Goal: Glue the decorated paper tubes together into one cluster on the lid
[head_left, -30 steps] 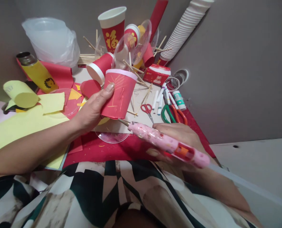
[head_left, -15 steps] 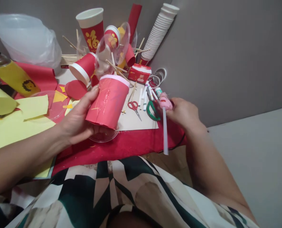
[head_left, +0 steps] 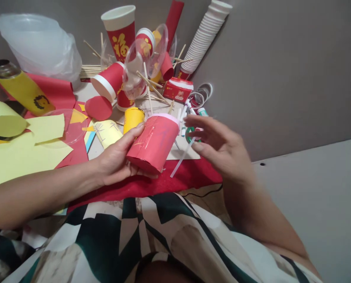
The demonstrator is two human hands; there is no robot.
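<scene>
Left hand (head_left: pixel 116 161) grips red cylinder (head_left: pixel 156 143); right hand (head_left: pixel 227 151) hangs half open

Craft work corner: red-covered table (head_left: pixel 206 173) by grey wall (head_left: pixel 287 74), yellow paper (head_left: pixel 22 159), stacked cups (head_left: pixel 203 37), markers (head_left: pixel 183 130)

left hand (head_left: pixel 115 163): holds tilted red cylinder (head_left: pixel 154 143) | right hand (head_left: pixel 224 151): fingers (head_left: pixel 209 125) apart beside translucent stick (head_left: pixel 181 159), contact unclear

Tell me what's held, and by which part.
The left hand holds a red paper cylinder by its side, from the left and below. The right hand seems empty.
</scene>
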